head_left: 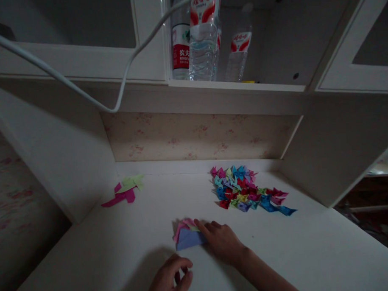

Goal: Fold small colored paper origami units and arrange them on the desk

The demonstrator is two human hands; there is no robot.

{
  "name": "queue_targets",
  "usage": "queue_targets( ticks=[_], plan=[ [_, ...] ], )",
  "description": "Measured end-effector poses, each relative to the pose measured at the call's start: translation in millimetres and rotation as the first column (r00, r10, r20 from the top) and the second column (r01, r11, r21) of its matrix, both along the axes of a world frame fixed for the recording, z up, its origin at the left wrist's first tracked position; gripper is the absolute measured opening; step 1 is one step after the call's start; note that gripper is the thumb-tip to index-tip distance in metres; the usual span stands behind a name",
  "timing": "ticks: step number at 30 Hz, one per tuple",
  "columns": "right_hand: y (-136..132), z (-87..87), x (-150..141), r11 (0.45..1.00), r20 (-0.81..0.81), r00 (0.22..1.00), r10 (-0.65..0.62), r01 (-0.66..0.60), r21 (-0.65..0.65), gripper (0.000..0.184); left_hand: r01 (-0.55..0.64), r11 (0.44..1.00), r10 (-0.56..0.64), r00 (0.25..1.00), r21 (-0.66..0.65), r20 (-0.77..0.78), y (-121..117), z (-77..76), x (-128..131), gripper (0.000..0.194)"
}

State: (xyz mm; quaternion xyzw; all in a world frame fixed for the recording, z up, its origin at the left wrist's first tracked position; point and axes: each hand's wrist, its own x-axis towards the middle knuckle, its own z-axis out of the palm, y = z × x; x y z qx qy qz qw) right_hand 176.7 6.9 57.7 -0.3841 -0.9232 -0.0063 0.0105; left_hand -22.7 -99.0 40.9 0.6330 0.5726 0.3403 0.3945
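Where right hand [224,243] rests, purple paper [188,238] partly beneath, beyond left hand [169,276].

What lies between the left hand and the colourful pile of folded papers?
In the head view, the blue-violet paper and the right hand lie between the left hand and that pile.

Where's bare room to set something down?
The tabletop is bare between the magenta papers and the folded pile, and between that pile and the right forearm. Crowded: the pile; the purple paper under the right hand.
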Motion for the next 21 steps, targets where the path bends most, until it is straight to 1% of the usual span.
queue_targets(
  ticks=[2,3,6,9,11,14,16,18,20,21],
  plan=[
    [-3,2.0,2,1.0,-0.016,1.0,-0.014,0.013,-0.028,0.062,0.014,0.999,-0.013,0.999,-0.042,0.032,0,-5.2,6,0.021],
    [-5,2.6,4,0.999,-0.025,1.0,-0.01,0.008,-0.048,0.06,0.019,0.997,-0.015,0.999,-0.074,0.046,0,-5.5,9,0.022],
    [-9,1.6,10,0.997,-0.036,0.999,-0.01,0.007,-0.072,0.058,0.026,0.986,-0.017,0.998,-0.163,0.06,0,-0.2,15,0.022],
    [-12,-3.8,12,0.998,-0.003,0.998,-0.059,0.059,0.005,0.065,0.063,0.979,-0.06,0.998,-0.196,0.019,0,4.8,20,0.02],
    [-15,-8.3,10,0.995,0.023,0.997,-0.072,0.07,0.071,0.072,0.088,0.977,-0.091,0.996,-0.193,-0.005,1,4.0,23,0.019],
    [-16,-12.8,8,0.992,0.013,0.996,-0.087,0.085,0.098,0.077,0.093,0.972,-0.085,0.995,-0.216,0.046,2,-0.8,26,0.024],
    [-14,-13.4,9,0.992,-0.045,0.992,-0.116,0.118,0.054,0.078,0.077,0.962,-0.05,0.993,-0.261,0.109,3,-3.1,26,0.031],
    [-9,-13.0,13,0.983,-0.148,0.972,-0.185,0.18,-0.043,0.077,0.046,0.948,-0.001,0.99,-0.316,0.142,5,-3.5,27,0.036],
    [-3,-12.5,18,0.952,-0.288,0.912,-0.292,0.25,-0.174,0.074,-0.009,0.946,0.056,0.989,-0.325,0.134,9,-2.1,29,0.039],
    [0,-12.6,20,0.93,-0.367,0.862,-0.35,0.274,-0.243,0.07,-0.047,0.954,0.086,0.989,-0.298,0.12,12,-1.1,32,0.038]
  ],
)
